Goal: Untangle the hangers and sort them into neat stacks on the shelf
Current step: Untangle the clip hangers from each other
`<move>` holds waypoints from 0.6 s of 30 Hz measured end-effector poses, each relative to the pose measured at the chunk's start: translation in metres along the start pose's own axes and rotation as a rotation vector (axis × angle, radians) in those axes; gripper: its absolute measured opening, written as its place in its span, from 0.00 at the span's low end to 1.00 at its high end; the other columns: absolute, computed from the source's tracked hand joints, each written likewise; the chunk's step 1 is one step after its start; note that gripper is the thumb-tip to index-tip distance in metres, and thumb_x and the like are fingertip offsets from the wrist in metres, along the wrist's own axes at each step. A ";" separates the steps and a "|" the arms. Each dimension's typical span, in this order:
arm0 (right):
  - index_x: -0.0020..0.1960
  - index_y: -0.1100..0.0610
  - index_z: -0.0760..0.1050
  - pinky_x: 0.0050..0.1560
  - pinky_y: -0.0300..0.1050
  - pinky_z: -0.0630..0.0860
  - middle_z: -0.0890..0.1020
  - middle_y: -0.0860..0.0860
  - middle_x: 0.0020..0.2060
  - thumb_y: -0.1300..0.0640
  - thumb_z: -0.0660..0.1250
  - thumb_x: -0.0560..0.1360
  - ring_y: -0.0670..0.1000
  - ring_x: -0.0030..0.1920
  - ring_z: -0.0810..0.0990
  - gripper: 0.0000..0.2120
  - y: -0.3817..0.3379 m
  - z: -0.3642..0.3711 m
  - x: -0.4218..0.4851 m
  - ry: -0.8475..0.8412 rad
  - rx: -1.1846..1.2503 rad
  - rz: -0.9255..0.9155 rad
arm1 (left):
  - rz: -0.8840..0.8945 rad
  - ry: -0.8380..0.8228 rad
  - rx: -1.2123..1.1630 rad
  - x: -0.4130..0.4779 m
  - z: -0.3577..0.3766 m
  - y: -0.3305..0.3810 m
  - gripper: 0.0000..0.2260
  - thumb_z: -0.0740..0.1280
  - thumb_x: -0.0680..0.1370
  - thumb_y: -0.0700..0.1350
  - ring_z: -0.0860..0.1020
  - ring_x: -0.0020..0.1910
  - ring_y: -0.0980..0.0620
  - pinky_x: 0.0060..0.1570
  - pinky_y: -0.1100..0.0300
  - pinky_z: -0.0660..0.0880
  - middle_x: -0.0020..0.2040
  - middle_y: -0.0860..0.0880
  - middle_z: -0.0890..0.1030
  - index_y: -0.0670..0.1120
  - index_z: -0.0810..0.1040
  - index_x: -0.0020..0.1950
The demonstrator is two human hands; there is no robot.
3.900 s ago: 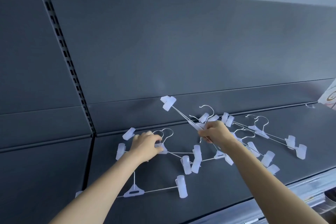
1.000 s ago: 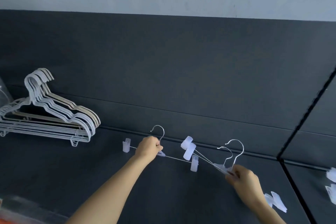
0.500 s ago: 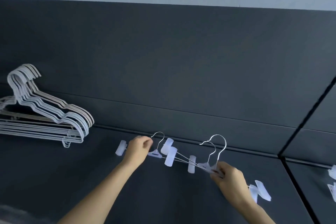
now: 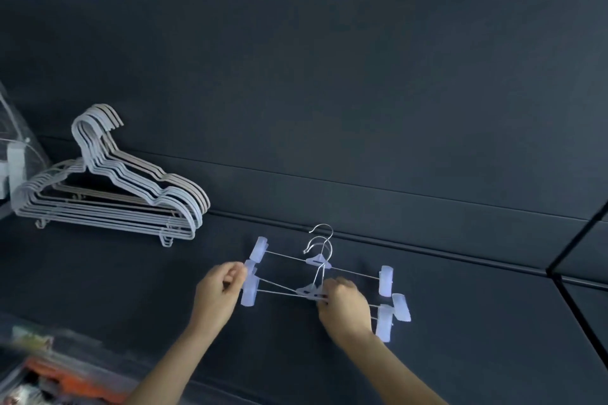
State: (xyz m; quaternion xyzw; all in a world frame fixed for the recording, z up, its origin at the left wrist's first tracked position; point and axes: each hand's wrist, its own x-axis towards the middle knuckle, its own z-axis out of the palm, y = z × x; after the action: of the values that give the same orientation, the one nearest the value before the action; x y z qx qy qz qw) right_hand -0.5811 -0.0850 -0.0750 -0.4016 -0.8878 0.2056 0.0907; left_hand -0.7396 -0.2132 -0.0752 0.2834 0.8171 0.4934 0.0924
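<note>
Down in the lower left corner sits a see-through bin [image 4: 23, 339], cut off by the frame and badly blurred. Something orange [image 4: 77, 385] lies inside it, but what it is cannot be made out. Another clear plastic object [image 4: 16, 154] is cut by the left edge, and nothing can be read of any contents.

On the dark shelf [image 4: 477, 322], toward the left and against the back panel [image 4: 329, 92], a stack of plain hangers [image 4: 131, 207] lies nested, white ones in front and beige ones behind, with the hooks lined up.

Near the middle of the shelf are three wire hangers with metal hooks and pale translucent clips at each end. The rear clip hanger [image 4: 318, 261] lies flat by itself, touched by neither hand. Just in front of it is the front pair of clip hangers [image 4: 304, 291], with bars overlapping and hooks crossing the rear one's hook. The left hand [image 4: 217, 293] pinches the clips at the pair's left end between curled fingers and thumb. The right hand [image 4: 345, 306] closes over the pair at the middle, where the plastic hubs meet, and hides part of the bars. The pair's right-end clips [image 4: 385, 322] stick out past that wrist, one of them splayed sideways.

Both forearms run off the bottom edge.
</note>
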 end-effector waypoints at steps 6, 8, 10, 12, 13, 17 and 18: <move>0.44 0.63 0.75 0.44 0.44 0.67 0.76 0.57 0.47 0.64 0.63 0.70 0.58 0.50 0.73 0.04 0.001 0.003 0.004 0.098 0.004 -0.042 | 0.006 -0.120 0.064 -0.003 0.005 -0.010 0.15 0.72 0.70 0.42 0.75 0.51 0.52 0.51 0.62 0.70 0.51 0.50 0.75 0.46 0.76 0.56; 0.39 0.63 0.76 0.40 0.46 0.70 0.78 0.57 0.41 0.65 0.69 0.65 0.59 0.44 0.76 0.03 -0.003 0.000 0.004 0.147 0.005 -0.077 | 0.058 -0.087 0.083 -0.002 0.003 -0.008 0.16 0.73 0.69 0.42 0.74 0.52 0.51 0.54 0.58 0.71 0.51 0.51 0.74 0.46 0.76 0.56; 0.36 0.63 0.76 0.35 0.47 0.70 0.78 0.58 0.37 0.66 0.70 0.62 0.60 0.40 0.77 0.04 -0.008 -0.002 -0.002 0.187 0.024 -0.105 | 0.110 -0.049 0.081 -0.001 -0.002 -0.004 0.13 0.72 0.70 0.41 0.74 0.52 0.50 0.54 0.55 0.73 0.48 0.54 0.74 0.47 0.77 0.53; 0.41 0.64 0.76 0.36 0.45 0.66 0.78 0.58 0.42 0.65 0.66 0.67 0.59 0.46 0.76 0.03 -0.016 -0.004 -0.013 0.194 0.023 -0.094 | 0.125 -0.001 0.071 0.000 -0.007 -0.005 0.10 0.71 0.72 0.42 0.75 0.51 0.49 0.54 0.53 0.73 0.47 0.53 0.74 0.46 0.78 0.52; 0.45 0.63 0.75 0.38 0.44 0.65 0.77 0.57 0.46 0.63 0.64 0.70 0.58 0.50 0.75 0.05 -0.018 -0.002 -0.019 0.165 0.004 -0.083 | 0.117 0.021 0.065 0.001 -0.010 -0.006 0.10 0.70 0.72 0.42 0.75 0.51 0.48 0.54 0.52 0.73 0.48 0.51 0.74 0.45 0.78 0.53; 0.54 0.61 0.72 0.45 0.40 0.66 0.75 0.54 0.54 0.61 0.61 0.74 0.55 0.56 0.73 0.10 -0.024 0.013 -0.040 0.038 0.008 0.003 | 0.081 -0.036 0.065 0.006 -0.012 -0.008 0.10 0.68 0.74 0.43 0.74 0.54 0.49 0.56 0.55 0.71 0.50 0.52 0.74 0.44 0.78 0.54; 0.55 0.61 0.71 0.49 0.41 0.68 0.75 0.54 0.55 0.61 0.61 0.74 0.55 0.57 0.73 0.11 -0.025 0.015 -0.041 0.028 0.004 0.019 | 0.093 -0.085 0.072 0.006 -0.011 -0.008 0.09 0.68 0.74 0.43 0.73 0.55 0.51 0.56 0.56 0.70 0.50 0.54 0.74 0.46 0.77 0.54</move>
State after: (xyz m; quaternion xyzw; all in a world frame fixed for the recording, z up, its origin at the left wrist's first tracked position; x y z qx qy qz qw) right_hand -0.5757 -0.1349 -0.0774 -0.4125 -0.8823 0.2025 0.1018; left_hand -0.7525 -0.2208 -0.0753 0.3448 0.8157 0.4550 0.0939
